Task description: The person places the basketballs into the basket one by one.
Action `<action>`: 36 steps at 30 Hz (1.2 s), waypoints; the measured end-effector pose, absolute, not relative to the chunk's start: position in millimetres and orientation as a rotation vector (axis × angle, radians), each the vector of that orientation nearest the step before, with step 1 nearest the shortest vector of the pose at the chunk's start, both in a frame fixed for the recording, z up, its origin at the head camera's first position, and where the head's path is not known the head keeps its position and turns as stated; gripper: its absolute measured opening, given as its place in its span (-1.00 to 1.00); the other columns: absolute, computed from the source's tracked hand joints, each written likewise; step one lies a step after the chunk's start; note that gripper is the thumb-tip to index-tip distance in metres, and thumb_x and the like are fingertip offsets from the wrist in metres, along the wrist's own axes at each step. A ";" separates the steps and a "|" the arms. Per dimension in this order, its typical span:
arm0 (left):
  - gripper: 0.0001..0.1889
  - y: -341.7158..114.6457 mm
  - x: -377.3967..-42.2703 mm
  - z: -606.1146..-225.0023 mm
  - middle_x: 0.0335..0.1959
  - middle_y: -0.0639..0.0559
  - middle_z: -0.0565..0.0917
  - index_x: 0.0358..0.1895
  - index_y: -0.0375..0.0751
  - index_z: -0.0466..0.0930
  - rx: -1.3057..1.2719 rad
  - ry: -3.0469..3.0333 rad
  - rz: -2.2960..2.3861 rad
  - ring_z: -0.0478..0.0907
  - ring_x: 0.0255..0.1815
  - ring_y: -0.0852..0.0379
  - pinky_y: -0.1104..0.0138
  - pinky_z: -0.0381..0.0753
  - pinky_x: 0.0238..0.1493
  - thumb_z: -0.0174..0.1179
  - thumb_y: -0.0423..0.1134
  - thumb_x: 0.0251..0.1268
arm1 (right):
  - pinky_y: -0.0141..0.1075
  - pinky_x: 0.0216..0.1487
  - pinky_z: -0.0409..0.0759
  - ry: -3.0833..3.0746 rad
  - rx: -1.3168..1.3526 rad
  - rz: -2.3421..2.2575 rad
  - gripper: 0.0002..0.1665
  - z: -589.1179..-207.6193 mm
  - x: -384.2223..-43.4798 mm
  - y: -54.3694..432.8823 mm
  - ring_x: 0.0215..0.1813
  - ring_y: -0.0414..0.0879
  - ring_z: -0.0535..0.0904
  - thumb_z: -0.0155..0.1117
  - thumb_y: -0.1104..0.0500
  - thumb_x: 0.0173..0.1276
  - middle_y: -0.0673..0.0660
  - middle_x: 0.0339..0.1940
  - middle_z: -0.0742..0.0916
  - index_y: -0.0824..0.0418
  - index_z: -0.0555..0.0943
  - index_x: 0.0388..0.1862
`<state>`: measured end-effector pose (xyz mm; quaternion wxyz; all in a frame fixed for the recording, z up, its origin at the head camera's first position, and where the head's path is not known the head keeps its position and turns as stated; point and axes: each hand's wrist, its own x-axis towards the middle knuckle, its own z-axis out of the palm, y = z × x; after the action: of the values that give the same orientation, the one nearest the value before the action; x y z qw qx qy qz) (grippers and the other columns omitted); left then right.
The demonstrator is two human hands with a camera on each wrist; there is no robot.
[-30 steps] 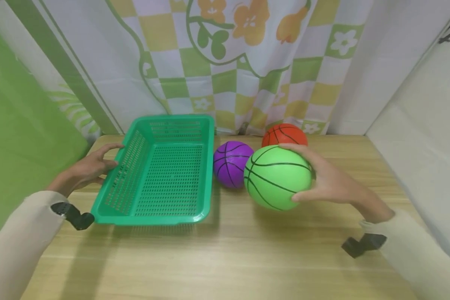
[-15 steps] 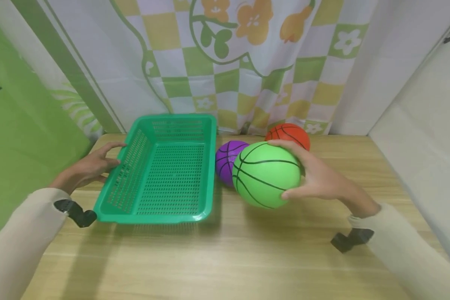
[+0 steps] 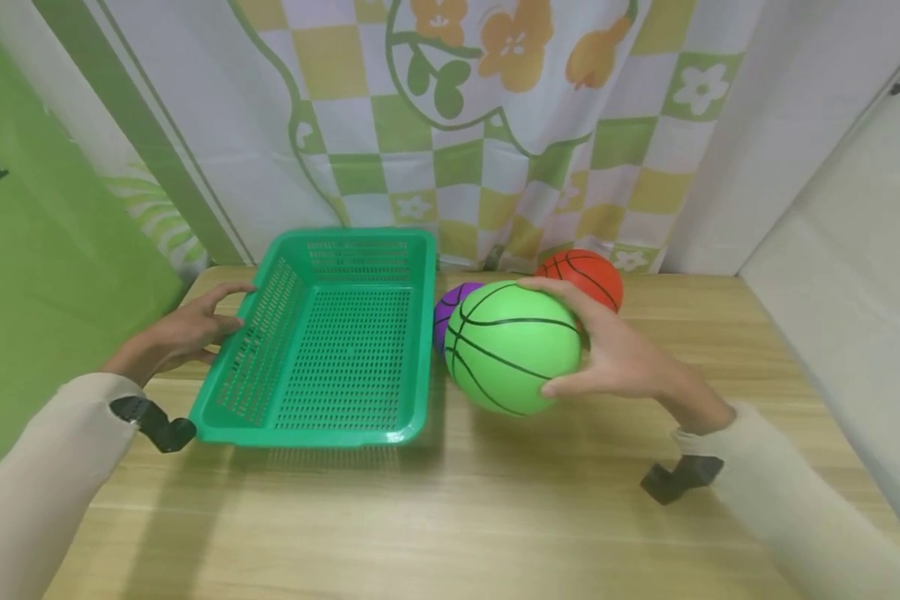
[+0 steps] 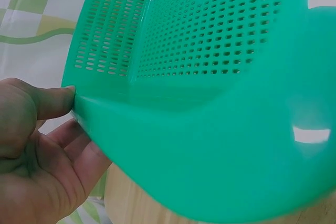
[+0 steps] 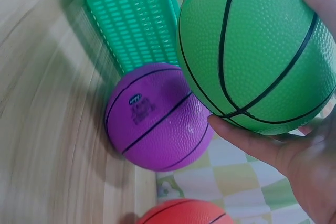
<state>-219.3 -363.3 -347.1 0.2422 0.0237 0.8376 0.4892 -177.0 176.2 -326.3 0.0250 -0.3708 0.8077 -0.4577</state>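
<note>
In the head view my right hand (image 3: pixel 618 358) grips a lime-green toy basketball (image 3: pixel 513 350), thumb and fingers spread round its right side. The right wrist view shows this ball (image 5: pixel 252 51) raised off the table. Behind it, a purple basketball (image 3: pixel 446 312) is partly covered. My left hand (image 3: pixel 191 329) holds the left rim of a green plastic basket (image 3: pixel 307 436) with slotted walls and a perforated floor. Seen from the left wrist, the thumb lies at the rim (image 4: pixel 105 116) with the other fingers below. Nothing lies inside the basket.
A red basketball (image 3: pixel 587 275) sits at the back of the wooden table (image 3: pixel 495 517), beyond my right hand. Behind the table hangs a checked curtain (image 3: pixel 390 133). A white wall (image 3: pixel 855 208) stands on the right, a green panel (image 3: pixel 45 250) on the left.
My right hand has carried the green ball leftward, closer to the basket, and it now covers more of the purple ball. The left hand stays on the rim.
</note>
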 end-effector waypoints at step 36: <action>-0.29 -365.5 -218.7 -348.5 0.28 -0.65 0.32 0.63 0.00 -0.32 0.053 2.282 1.368 0.50 0.17 -0.39 -0.11 0.64 -0.03 -0.19 -0.40 0.62 | -0.06 0.06 0.63 2.333 -1.320 -1.489 0.23 -328.1 -188.9 94.7 0.34 -0.02 0.37 0.70 0.04 -0.07 -0.09 0.47 0.36 -0.13 0.21 0.55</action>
<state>-218.7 -365.5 -348.5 0.2381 0.0192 0.8328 0.4994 -188.9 94.7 -328.1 0.0375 -0.4303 0.7602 -0.4853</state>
